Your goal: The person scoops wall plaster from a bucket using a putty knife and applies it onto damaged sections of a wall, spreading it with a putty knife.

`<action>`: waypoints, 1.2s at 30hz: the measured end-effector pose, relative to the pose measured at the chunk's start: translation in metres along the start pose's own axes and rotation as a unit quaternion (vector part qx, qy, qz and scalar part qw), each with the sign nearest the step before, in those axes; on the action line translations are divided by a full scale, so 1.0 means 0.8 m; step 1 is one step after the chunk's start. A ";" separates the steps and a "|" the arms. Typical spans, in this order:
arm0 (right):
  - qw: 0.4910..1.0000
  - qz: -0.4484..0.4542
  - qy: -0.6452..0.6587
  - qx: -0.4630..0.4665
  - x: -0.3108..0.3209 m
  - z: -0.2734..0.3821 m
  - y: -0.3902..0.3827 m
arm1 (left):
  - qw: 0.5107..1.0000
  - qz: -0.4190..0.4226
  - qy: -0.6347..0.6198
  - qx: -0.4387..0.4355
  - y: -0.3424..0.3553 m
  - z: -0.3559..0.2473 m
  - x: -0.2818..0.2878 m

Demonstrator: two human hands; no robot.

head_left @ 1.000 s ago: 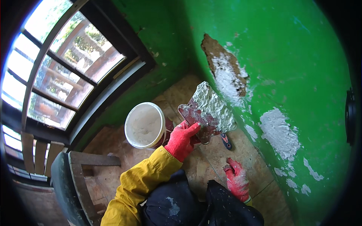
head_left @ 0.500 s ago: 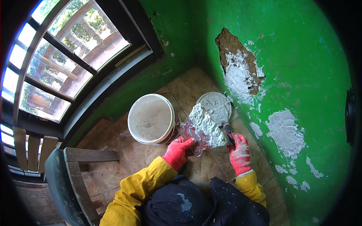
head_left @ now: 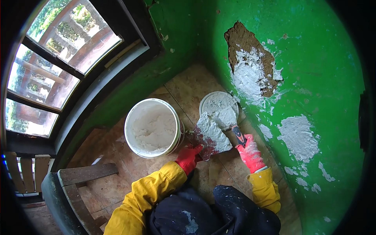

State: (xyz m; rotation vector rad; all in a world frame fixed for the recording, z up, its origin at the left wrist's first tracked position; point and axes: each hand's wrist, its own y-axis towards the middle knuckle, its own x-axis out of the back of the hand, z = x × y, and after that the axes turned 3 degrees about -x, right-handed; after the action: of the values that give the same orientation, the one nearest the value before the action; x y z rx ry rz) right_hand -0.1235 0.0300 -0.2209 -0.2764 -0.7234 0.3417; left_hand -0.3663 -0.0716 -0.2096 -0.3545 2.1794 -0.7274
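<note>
My left hand (head_left: 188, 158), in a red glove, grips the near edge of a smeared reddish board (head_left: 206, 151). White plaster (head_left: 213, 133) lies heaped across that board. My right hand (head_left: 250, 153), also gloved in red, is closed around the grey and red handle of a putty knife (head_left: 238, 135). Its handle points forward and left; plaster coats the blade, at the far edge of the heap. Just beyond is a round white lid (head_left: 202, 102) on the floor, plaster spread over it. To the left stands a white bucket (head_left: 181, 133) partly filled with pale plaster.
A green wall (head_left: 333, 98) rises on the right, with a broken brown hollow (head_left: 239, 39) partly plastered and a white patch (head_left: 299, 139) lower down. Windows (head_left: 47, 78) line the left. A wooden chair (head_left: 88, 173) stands at lower left on the tiled floor (head_left: 192, 80).
The putty knife has swung so its plaster-coated blade shows over the lid, and the heap's outline has changed. My left hand turned slightly. The whole view has shifted a little.
</note>
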 end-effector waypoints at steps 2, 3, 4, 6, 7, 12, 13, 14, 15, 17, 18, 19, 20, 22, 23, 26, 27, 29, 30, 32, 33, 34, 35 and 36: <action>0.997 -0.047 0.006 0.063 0.012 -0.019 0.002 | 1.000 0.011 -0.021 0.005 0.010 0.006 0.001; 0.993 0.004 0.114 -0.009 0.021 -0.014 0.001 | 0.999 0.014 -0.035 0.003 0.014 0.009 0.005; 0.970 0.057 0.221 -0.080 0.027 -0.005 -0.002 | 0.999 0.013 -0.037 0.004 0.016 0.008 0.010; 0.963 0.054 0.252 -0.085 0.034 0.012 -0.015 | 0.999 -0.005 -0.044 0.017 0.018 0.009 0.016; 0.951 0.046 0.296 -0.072 0.037 0.014 -0.022 | 0.999 -0.004 -0.046 0.020 0.019 0.009 0.016; 0.871 0.047 0.485 -0.057 0.032 0.017 -0.037 | 0.998 -0.012 -0.057 0.010 0.028 0.003 0.013; 0.871 0.046 0.485 -0.057 0.031 0.019 -0.037 | 0.998 -0.012 -0.057 0.012 0.030 0.001 0.012; 0.875 0.045 0.479 -0.047 0.030 0.021 -0.037 | 0.997 -0.014 -0.075 0.007 0.031 -0.001 0.011; 0.879 0.046 0.473 -0.036 0.030 0.022 -0.037 | 0.996 -0.017 -0.093 0.001 0.032 -0.003 0.010; 0.892 0.026 0.451 -0.008 0.016 0.012 -0.032 | 0.995 -0.006 -0.097 0.012 0.035 -0.008 0.013; 0.905 0.001 0.424 0.020 0.014 0.010 -0.031 | 0.994 0.011 -0.103 0.028 0.036 -0.012 0.008; 0.906 -0.001 0.422 0.020 0.011 0.011 -0.029 | 0.994 0.012 -0.105 0.029 0.036 -0.015 0.001; 0.938 -0.046 0.343 0.038 0.005 0.014 -0.027 | 0.993 0.017 -0.117 0.025 0.034 -0.016 -0.007; 0.960 -0.091 0.260 0.058 -0.005 0.008 -0.020 | 0.991 0.022 -0.129 0.019 0.035 -0.015 -0.013; 0.963 -0.109 0.227 0.094 -0.017 -0.007 -0.011 | 0.992 0.038 -0.122 0.021 0.041 -0.008 -0.009; 0.958 -0.141 0.191 0.161 -0.047 -0.016 0.002 | 0.990 0.046 -0.127 0.032 0.039 -0.013 -0.015; 0.952 -0.135 0.234 0.143 -0.054 -0.010 0.002 | 0.988 0.043 -0.141 0.042 0.036 -0.016 -0.018; 0.957 -0.125 0.243 0.098 -0.062 -0.019 0.002 | 0.984 0.045 -0.165 0.046 0.039 -0.011 -0.022; 0.957 -0.123 0.243 0.098 -0.065 -0.019 0.001 | 0.980 0.044 -0.187 0.048 0.040 -0.010 -0.024; 0.954 -0.139 0.251 0.089 -0.074 -0.018 -0.001 | 0.979 0.047 -0.191 0.047 0.042 -0.008 -0.025; 0.954 -0.139 0.249 0.088 -0.075 -0.016 -0.002 | 0.978 0.052 -0.194 0.049 0.043 -0.008 -0.028; 0.951 -0.148 0.258 0.079 -0.076 -0.013 -0.005 | 0.978 0.052 -0.196 0.050 0.045 -0.008 -0.031; 0.948 -0.156 0.267 0.070 -0.075 -0.013 -0.007 | 0.977 0.063 -0.199 0.040 0.046 -0.008 -0.034; 0.949 -0.159 0.265 0.070 -0.073 -0.019 -0.006 | 0.976 0.076 -0.203 0.031 0.048 -0.007 -0.038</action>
State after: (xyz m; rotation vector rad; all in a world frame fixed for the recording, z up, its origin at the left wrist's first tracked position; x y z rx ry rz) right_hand -0.1531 0.0002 -0.2647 -0.1036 -0.2026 0.0035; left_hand -0.3516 -0.0248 -0.2114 -0.2722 1.7709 -0.5780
